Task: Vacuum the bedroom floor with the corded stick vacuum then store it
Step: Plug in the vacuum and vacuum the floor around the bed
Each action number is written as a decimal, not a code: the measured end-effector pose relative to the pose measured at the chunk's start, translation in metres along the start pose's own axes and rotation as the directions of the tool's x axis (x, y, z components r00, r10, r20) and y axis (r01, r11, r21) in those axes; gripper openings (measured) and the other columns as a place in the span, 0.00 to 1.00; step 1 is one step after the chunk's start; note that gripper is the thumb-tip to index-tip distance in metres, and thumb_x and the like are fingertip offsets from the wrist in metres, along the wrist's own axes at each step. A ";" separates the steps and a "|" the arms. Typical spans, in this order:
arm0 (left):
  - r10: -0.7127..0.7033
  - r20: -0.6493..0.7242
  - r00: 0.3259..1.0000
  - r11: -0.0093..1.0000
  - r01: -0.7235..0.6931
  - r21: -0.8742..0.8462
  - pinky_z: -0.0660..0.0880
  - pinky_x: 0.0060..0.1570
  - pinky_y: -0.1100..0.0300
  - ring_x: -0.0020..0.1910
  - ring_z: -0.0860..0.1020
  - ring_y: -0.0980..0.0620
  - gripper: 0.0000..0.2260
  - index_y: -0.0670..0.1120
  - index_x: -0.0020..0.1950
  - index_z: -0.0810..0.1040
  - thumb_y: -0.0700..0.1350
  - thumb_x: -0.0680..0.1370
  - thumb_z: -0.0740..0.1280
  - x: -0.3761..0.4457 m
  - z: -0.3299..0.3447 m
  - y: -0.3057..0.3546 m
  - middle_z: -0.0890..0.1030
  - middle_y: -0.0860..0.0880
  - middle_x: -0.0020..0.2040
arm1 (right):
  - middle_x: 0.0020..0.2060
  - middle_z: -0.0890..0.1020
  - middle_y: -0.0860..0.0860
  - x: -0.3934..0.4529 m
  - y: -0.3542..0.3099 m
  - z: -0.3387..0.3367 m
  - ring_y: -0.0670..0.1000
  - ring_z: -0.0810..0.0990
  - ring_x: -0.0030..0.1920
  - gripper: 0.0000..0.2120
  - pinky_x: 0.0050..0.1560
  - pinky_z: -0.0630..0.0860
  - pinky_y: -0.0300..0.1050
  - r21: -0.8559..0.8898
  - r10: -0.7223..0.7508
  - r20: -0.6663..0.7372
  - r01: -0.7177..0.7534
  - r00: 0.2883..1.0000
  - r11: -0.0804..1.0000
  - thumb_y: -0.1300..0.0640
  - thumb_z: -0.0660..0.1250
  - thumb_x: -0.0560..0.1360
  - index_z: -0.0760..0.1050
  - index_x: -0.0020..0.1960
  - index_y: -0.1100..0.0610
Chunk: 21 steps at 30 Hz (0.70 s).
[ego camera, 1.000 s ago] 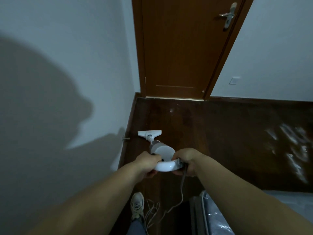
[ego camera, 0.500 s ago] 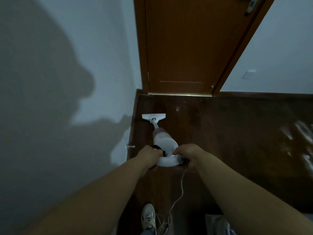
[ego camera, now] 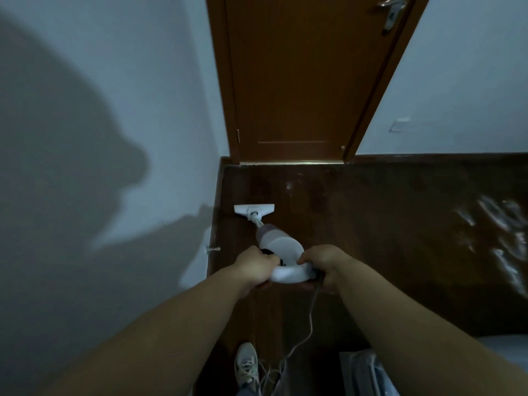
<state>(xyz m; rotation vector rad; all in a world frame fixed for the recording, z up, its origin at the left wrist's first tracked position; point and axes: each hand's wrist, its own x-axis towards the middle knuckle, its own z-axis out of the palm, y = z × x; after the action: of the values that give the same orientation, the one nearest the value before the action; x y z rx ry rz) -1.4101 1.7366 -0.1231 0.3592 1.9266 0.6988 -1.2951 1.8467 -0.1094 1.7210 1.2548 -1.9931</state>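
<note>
- right now the vacuuming step looks to be under way, with storing not yet begun: the vacuum (ego camera: 278, 241) leans away from the person, its flat white head (ego camera: 253, 210) on the dark floor (ego camera: 371, 224) near the left wall (ego camera: 114, 110), short of the door (ego camera: 300, 81).
- left hand (ego camera: 254, 265) is curled around the left side of the white loop handle (ego camera: 288, 274); right hand (ego camera: 323, 262) grips the right side, where the cord (ego camera: 310, 324) leaves the handle.
- next move, as a guess: work the head along the strip by the baseboard toward the door sill, minding the small doorstop (ego camera: 213, 249) jutting from the wall.
- the cord trails down to a loose tangle beside the shoe (ego camera: 246, 364) at the near edge; it could snag a foot on a step back.
- materials: the floor is glossy dark wood with pale reflections on the right; the vacuum body is smooth white plastic, rounded, tapering to a thin metal tube and a wide triangular head.
- the door is brown wood with a metal lever handle (ego camera: 391, 11); the walls are plain and matte, the left one carrying the person's shadow.
</note>
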 end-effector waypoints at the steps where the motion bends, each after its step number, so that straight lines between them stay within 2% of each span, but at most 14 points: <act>1: -0.001 0.000 1.000 1.000 0.001 0.012 0.71 0.29 0.61 0.33 0.76 0.52 0.15 0.41 0.62 0.72 0.49 0.79 0.62 -0.013 0.013 -0.001 0.78 0.44 0.43 | 0.49 0.70 0.59 -0.010 0.013 -0.009 0.60 0.77 0.47 0.19 0.30 0.79 0.49 0.015 0.006 -0.007 -0.006 1.000 1.000 0.66 0.64 0.75 0.66 0.64 0.57; 4: -0.042 0.003 0.999 0.999 0.042 0.021 0.75 0.35 0.62 0.35 0.77 0.52 0.16 0.45 0.64 0.68 0.49 0.79 0.62 -0.050 0.055 -0.004 0.78 0.45 0.46 | 0.49 0.70 0.60 -0.036 0.054 -0.039 0.60 0.77 0.45 0.20 0.25 0.79 0.47 0.038 0.032 -0.029 -0.031 0.999 0.999 0.66 0.63 0.75 0.65 0.65 0.57; 6: -0.054 0.025 0.998 0.998 0.055 -0.010 0.77 0.41 0.60 0.38 0.77 0.52 0.16 0.46 0.65 0.68 0.49 0.79 0.62 -0.067 0.080 -0.008 0.77 0.45 0.47 | 0.49 0.71 0.60 -0.048 0.077 -0.057 0.60 0.77 0.44 0.21 0.24 0.79 0.46 0.060 0.040 -0.041 -0.038 0.998 0.998 0.66 0.64 0.75 0.64 0.67 0.58; 7: -0.057 0.036 0.998 0.998 0.058 -0.028 0.77 0.42 0.60 0.39 0.77 0.52 0.15 0.47 0.65 0.68 0.48 0.79 0.62 -0.073 0.089 -0.009 0.77 0.45 0.48 | 0.50 0.71 0.61 -0.053 0.086 -0.064 0.60 0.77 0.45 0.22 0.25 0.79 0.46 0.071 0.046 -0.047 -0.043 0.998 0.997 0.66 0.64 0.75 0.64 0.67 0.58; 11: -0.066 0.073 0.995 0.995 0.070 -0.066 0.74 0.31 0.65 0.39 0.76 0.53 0.14 0.48 0.63 0.68 0.48 0.79 0.63 -0.091 0.114 -0.006 0.76 0.44 0.52 | 0.53 0.72 0.61 -0.068 0.106 -0.085 0.61 0.78 0.48 0.23 0.29 0.80 0.49 0.105 0.048 -0.057 -0.042 0.997 0.994 0.66 0.65 0.75 0.64 0.67 0.57; 17: -0.037 0.066 0.997 0.997 0.042 -0.069 0.73 0.33 0.64 0.39 0.75 0.53 0.14 0.46 0.64 0.69 0.47 0.79 0.63 -0.071 0.112 0.015 0.76 0.43 0.52 | 0.55 0.72 0.62 -0.057 0.084 -0.094 0.61 0.79 0.46 0.23 0.26 0.80 0.47 0.130 0.043 -0.066 -0.034 0.997 0.991 0.67 0.64 0.75 0.63 0.68 0.60; 21: -0.012 0.046 0.999 1.000 0.013 -0.017 0.77 0.47 0.58 0.45 0.77 0.51 0.15 0.46 0.64 0.70 0.48 0.80 0.62 -0.033 0.095 0.038 0.76 0.44 0.52 | 0.49 0.71 0.62 -0.031 0.042 -0.090 0.61 0.78 0.49 0.21 0.29 0.81 0.50 0.131 0.069 -0.078 -0.058 0.995 0.990 0.66 0.65 0.75 0.65 0.66 0.58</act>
<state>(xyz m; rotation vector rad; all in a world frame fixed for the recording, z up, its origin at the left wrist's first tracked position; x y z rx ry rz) -1.3130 1.7792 -0.1064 0.3490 1.8767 0.6934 -1.1953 1.8745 -0.0963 1.8961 1.1029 -2.0259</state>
